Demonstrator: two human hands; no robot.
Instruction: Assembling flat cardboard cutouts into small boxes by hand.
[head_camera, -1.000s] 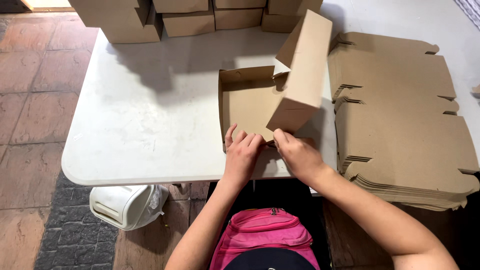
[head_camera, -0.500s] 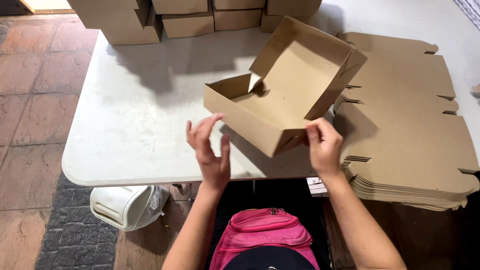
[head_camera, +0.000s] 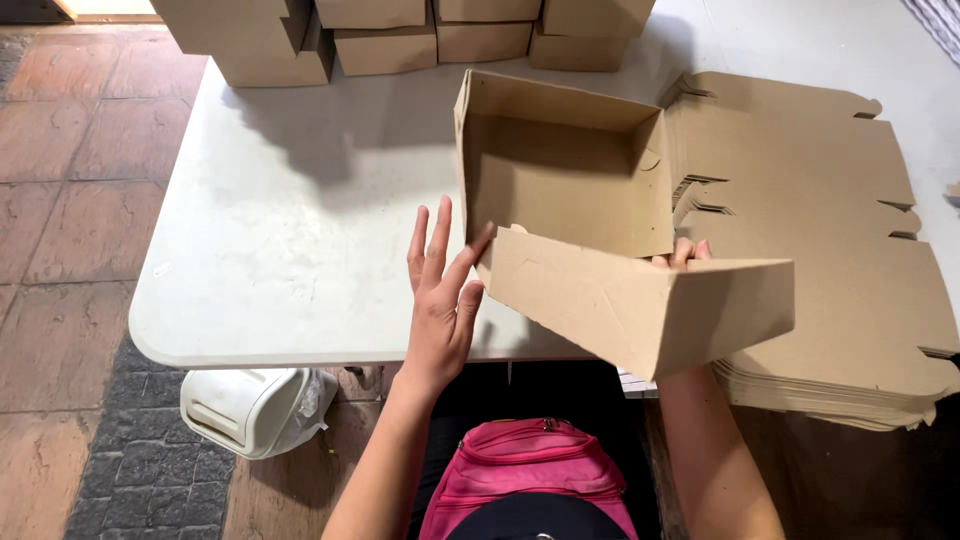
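Observation:
A brown cardboard box (head_camera: 590, 220) is lifted above the white table (head_camera: 300, 230), its tray tipped up so the open inside faces me and its lid flap hanging toward me. My left hand (head_camera: 442, 290) is spread flat, fingertips touching the lid's left corner. My right hand (head_camera: 685, 252) is mostly hidden behind the lid; only the fingertips show over its top edge, gripping the box from behind.
A thick stack of flat unfolded box blanks (head_camera: 830, 260) lies on the table's right side. Several folded boxes (head_camera: 400, 30) line the far edge. A pink bag (head_camera: 525, 475) rests below me, and a white plastic container (head_camera: 255, 408) sits on the floor under the table.
The box has swung from lying slanted over the table to standing up with its lid folding toward me. My left hand rose to the lid's corner; my right hand slipped behind the lid.

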